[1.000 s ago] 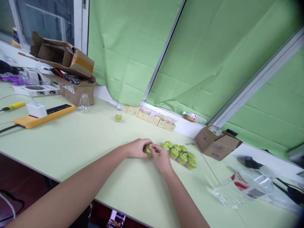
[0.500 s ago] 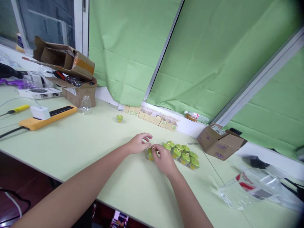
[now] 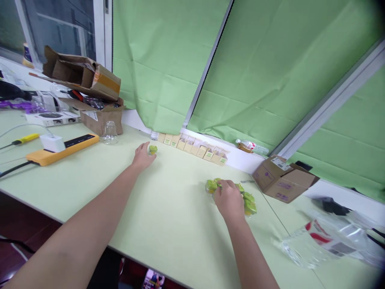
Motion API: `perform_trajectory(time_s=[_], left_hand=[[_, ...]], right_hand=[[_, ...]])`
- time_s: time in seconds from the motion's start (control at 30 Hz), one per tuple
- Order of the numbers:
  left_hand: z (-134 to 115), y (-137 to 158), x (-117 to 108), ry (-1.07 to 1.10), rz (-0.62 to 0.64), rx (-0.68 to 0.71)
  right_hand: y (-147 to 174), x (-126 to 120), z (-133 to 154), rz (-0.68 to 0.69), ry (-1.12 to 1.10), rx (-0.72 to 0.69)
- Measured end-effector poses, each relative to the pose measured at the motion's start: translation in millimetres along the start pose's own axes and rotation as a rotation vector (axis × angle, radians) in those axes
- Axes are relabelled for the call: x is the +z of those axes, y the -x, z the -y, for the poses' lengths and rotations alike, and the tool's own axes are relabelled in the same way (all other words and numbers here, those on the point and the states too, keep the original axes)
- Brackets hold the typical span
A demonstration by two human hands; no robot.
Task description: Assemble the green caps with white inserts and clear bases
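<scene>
Pale green table (image 3: 171, 216): green-capped containers (image 3: 250, 204), orange power strip (image 3: 72, 147), clear bottle (image 3: 319, 243).

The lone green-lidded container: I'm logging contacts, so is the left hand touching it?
Cannot tell. In the head view, the left hand curves around the green-lidded container, but that spot is too small to show contact or a gap.

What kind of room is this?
Probably a workroom, though I can't be sure: there's a long table, an orange power strip with a white plug in it, and cardboard boxes.
</scene>
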State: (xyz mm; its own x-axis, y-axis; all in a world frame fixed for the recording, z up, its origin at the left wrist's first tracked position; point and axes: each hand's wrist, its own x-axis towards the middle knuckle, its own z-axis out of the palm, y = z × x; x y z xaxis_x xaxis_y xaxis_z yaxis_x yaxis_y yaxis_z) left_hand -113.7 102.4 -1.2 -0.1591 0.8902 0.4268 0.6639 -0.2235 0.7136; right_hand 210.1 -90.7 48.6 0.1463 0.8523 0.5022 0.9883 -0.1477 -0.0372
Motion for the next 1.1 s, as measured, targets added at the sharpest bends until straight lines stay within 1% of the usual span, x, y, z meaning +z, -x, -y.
perform_trajectory(time_s=[0.03,0.1,0.2,0.33,0.4,0.47,0.53,0.57,0.6,0.63,0.67,0.7,0.77,0.83,0.93,1.0,1.1], left_hand=[[3,-3,4,0.0,0.025,0.009],[5,-7,13,0.003,0.069,0.006],[4,-14,23,0.008,0.102,-0.031],[5,-19,22,-0.022,0.108,-0.011],[1,-15,20,-0.042,0.142,0.007],[-9,-6,17,-0.035,0.208,0.044],[-27,9,15,-0.013,0.303,0.106],[-39,18,14,0.003,0.371,0.147],[-52,29,14,0.023,0.447,0.189],[-65,40,13,0.054,0.542,0.237],[-79,51,13,0.114,0.707,0.304],[-91,62,13,0.17,0.834,0.352],[-113,81,14,0.228,0.967,0.406],[-126,94,17,0.183,0.98,0.43],[-129,106,20,0.232,0.931,0.416],[-126,112,20,0.295,0.865,0.407],[-122,120,18,0.296,0.771,0.44]], right_hand=[[1,2,3,-0.044,-0.024,-0.034],[2,7,7,-0.085,-0.059,-0.096],[2,11,7,-0.119,-0.058,-0.095],[-2,12,-2,-0.215,-0.093,-0.041],[-4,10,-3,-0.271,-0.152,-0.063],[-4,10,3,-0.303,-0.246,-0.111],[-1,11,13,-0.283,-0.377,-0.157],[1,13,20,-0.246,-0.453,-0.168],[3,15,26,-0.201,-0.532,-0.149],[5,17,31,-0.155,-0.608,-0.108],[6,20,35,-0.11,-0.672,-0.071],[8,23,37,-0.05,-0.718,-0.064],[9,27,38,0.09,-0.763,-0.134],[9,30,35,0.166,-0.799,-0.151],[8,32,32,0.215,-0.885,-0.087],[8,34,33,0.217,-0.943,-0.064],[8,36,39,0.172,-1.044,-0.056]])
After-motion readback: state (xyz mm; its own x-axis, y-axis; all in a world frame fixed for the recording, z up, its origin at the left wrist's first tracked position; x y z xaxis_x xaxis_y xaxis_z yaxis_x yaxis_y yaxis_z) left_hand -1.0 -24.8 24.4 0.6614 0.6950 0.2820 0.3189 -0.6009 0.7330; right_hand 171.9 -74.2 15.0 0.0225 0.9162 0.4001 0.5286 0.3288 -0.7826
